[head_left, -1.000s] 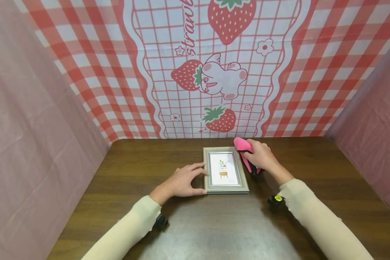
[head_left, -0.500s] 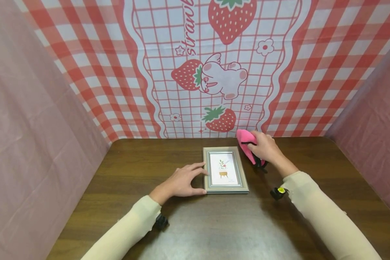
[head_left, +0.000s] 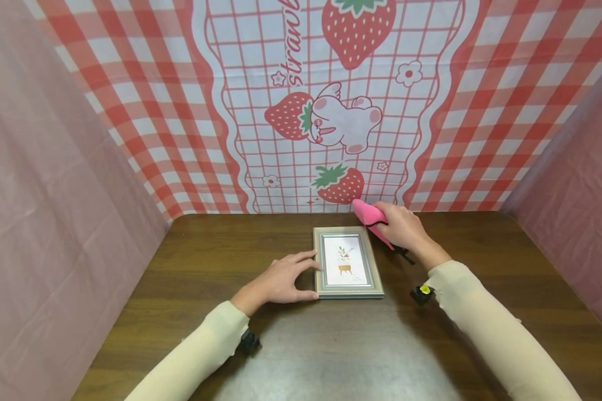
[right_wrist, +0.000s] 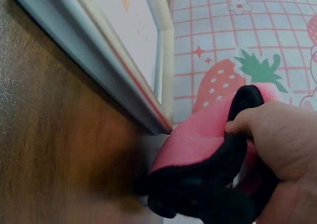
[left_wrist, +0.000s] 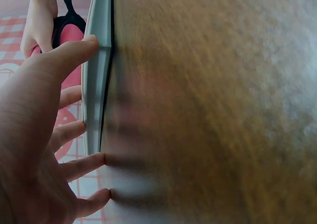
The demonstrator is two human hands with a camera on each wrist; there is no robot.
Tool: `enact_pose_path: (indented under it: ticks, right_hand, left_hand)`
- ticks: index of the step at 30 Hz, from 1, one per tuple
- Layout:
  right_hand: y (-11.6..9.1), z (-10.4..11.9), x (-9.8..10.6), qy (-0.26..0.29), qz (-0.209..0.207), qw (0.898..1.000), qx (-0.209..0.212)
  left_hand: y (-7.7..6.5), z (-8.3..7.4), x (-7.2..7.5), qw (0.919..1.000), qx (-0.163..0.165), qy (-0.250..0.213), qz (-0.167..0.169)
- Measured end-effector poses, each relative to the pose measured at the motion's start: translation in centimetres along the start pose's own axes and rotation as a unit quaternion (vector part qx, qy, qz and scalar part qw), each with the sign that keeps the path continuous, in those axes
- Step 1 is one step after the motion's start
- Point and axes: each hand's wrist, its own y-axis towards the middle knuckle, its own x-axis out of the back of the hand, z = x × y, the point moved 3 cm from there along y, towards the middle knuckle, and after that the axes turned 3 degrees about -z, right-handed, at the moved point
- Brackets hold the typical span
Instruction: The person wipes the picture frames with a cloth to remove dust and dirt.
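A picture frame [head_left: 346, 287] with a pale, silvery border lies flat on the table, a plant print showing inside. My left hand [head_left: 282, 278] touches its left side, with thumb and fingers spread; in the left wrist view the thumb tip and fingertips meet the frame's edge [left_wrist: 96, 80]. At the far right corner, my right hand [head_left: 403, 225] grips a pink, soft-looking cleaning pad [head_left: 368, 214] with black trim and a black strap-like end. In the right wrist view the thumb presses over the black edging of the pad [right_wrist: 198, 140], close beside the frame's corner. The pad's underside is hidden.
The brown wooden table [head_left: 221, 239] ends at a red-and-white checked strawberry cloth [head_left: 205, 156] behind it. Pink cloth hangs at the left [head_left: 55, 195] and right sides. Black devices are strapped at both wrists.
My right hand first carried the pink pad back and right, then brought it left to the frame's far right corner. The left hand and frame have stayed in place.
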Motion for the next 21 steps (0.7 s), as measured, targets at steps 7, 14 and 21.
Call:
enact_pose_path:
  ticks: [7, 14, 21]
  right_hand:
    - [0.3, 0.0, -1.5, -0.020, 0.024, 0.999, 0.016]
    - [0.0, 0.4, -2.7, -0.037, 0.074, 0.996, 0.030]
    - [-0.1, 1.0, -3.3, -0.054, 0.089, 0.993, 0.059]
  left_hand:
    - [0.0, 0.1, -0.1, 1.0000, 0.000, -0.002, -0.002]
    - [0.1, 0.1, -0.2, 1.0000, 0.003, -0.003, 0.003]
    - [0.0, 0.1, -0.2, 1.0000, 0.000, -0.005, -0.001]
